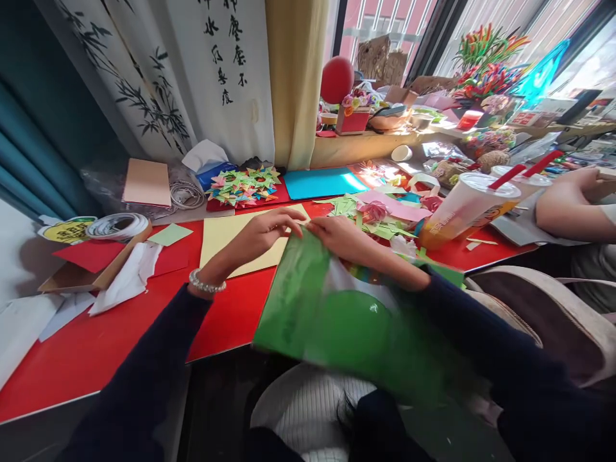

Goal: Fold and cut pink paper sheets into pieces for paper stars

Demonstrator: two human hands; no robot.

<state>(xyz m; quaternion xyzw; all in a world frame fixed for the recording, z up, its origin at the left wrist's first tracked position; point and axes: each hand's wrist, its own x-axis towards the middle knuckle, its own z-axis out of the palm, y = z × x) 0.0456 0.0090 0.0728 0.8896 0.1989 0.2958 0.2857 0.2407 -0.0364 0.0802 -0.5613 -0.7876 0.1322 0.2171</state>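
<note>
1. I read the clock from the middle of the green packet (356,321), with 12 straight ahead. The packet sits just below centre in my feed, slanting over the near edge of the red table (231,314) and above the lap; its lower part is blurred.
2. At 12 o'clock I have the right hand (344,237) clamped on the packet's top edge, its forearm lying across the packet's right side in my view.
3. At 11 o'clock, the left hand (267,234) is at the packet's top corner, fingers bent downward, just beside the right fingertips. I cannot tell whether it pinches the plastic or only touches it. A beaded bracelet (206,283) circles that wrist.
4. A cream sheet (219,247) lies at 10 o'clock, partly behind the left hand.
5. The folded-paper wreath (245,186) rests at 11, and a blue sheet (325,185) at 12.
6. Towards 1 I see green paper scraps (344,205); at 2, a drink cup (447,215) with a red straw, and beyond it another person's arm (570,205).
7. A shallow cardboard box (103,277) sits at 9; an open beige bag (594,321) at 3.
</note>
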